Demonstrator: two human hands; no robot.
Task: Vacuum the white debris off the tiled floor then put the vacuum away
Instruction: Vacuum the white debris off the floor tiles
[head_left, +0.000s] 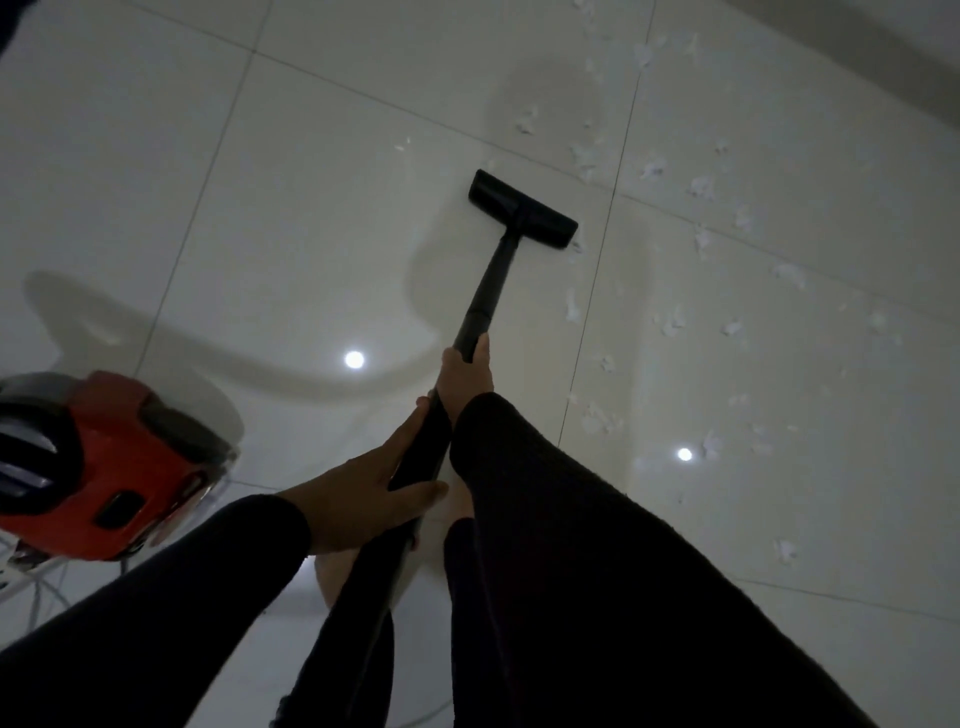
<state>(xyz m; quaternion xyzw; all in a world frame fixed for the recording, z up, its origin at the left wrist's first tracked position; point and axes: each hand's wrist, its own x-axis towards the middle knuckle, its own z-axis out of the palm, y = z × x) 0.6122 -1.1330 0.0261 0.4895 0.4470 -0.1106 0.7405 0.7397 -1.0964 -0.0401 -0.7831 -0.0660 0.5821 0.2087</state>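
A black vacuum wand slants up from the bottom centre to a flat black floor head resting on the pale tiled floor. My right hand grips the wand higher up, and my left hand holds it lower down, fingers wrapped round the tube. Both arms wear dark sleeves. White debris lies scattered in several scraps to the right of the floor head, across the right side of the floor. The red and black vacuum body sits on the floor at the left edge.
Pale cables lie on the floor under the vacuum body at the lower left. A wall base runs across the top right corner. Two ceiling lights reflect as bright spots in the glossy tiles.
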